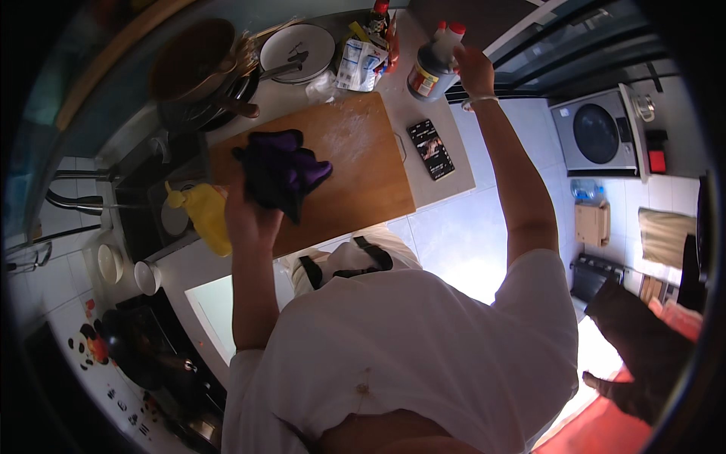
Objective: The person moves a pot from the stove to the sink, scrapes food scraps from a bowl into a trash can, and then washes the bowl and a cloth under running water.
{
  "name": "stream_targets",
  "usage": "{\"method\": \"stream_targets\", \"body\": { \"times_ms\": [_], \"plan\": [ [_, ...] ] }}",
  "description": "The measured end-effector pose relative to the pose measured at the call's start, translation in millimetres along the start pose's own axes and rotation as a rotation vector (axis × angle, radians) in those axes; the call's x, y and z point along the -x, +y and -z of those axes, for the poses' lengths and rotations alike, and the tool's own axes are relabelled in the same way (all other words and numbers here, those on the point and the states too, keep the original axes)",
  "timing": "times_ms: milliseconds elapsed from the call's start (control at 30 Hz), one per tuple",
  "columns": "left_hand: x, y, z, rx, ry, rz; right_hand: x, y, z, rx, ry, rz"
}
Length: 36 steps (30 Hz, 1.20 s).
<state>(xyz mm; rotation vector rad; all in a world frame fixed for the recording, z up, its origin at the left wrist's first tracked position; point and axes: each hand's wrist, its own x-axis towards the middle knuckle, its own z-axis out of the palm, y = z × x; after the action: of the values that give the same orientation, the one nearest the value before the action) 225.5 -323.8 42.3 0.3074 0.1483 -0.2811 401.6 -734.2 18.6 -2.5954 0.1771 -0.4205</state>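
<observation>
A purple and black bundle, apparently gloves or cloth (283,170), rests in my left hand (255,218) above the left part of a wooden cutting board (363,176). White powder dusts the board's upper part. Beside the wrist lies a yellow pump bottle (207,215). My right hand (475,71) is raised at the counter's right end, by a large dark bottle (428,71) and a pale red-capped bottle (451,37); its fingers are partly hidden, so whether they grip the pale bottle is unclear. A smartphone (431,148) with its screen lit lies right of the board.
Stacked white plates (272,48), a white-and-blue packet (357,62) and a crumpled white tissue (321,88) sit behind the board. A brown pan (198,57) stands back left. The sink and faucet (79,198) are at left, with white bowls (147,278) nearby. The counter edge runs before me.
</observation>
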Motion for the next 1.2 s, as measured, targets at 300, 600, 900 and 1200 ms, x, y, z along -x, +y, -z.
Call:
{"method": "stream_targets", "body": {
  "times_ms": [300,600,900,1200],
  "plan": [
    [-51.2,-80.0,-16.4,-0.071,0.282,0.001,-139.0,54.6,-102.2,-0.048,0.041,-0.033],
    [-79.7,-106.3,-22.8,-0.191,0.348,-0.055,-232.8,111.9,-178.6,-0.103,-0.080,-0.108],
    [-133.0,-139.9,-5.1,-0.235,0.256,0.041,15.3,18.6,-91.8,-0.798,-0.300,0.193],
    [-184.9,-192.8,-17.0,-0.651,0.180,0.321,62.4,41.5,-93.1,-0.820,-0.156,-0.188]
  ]
}}
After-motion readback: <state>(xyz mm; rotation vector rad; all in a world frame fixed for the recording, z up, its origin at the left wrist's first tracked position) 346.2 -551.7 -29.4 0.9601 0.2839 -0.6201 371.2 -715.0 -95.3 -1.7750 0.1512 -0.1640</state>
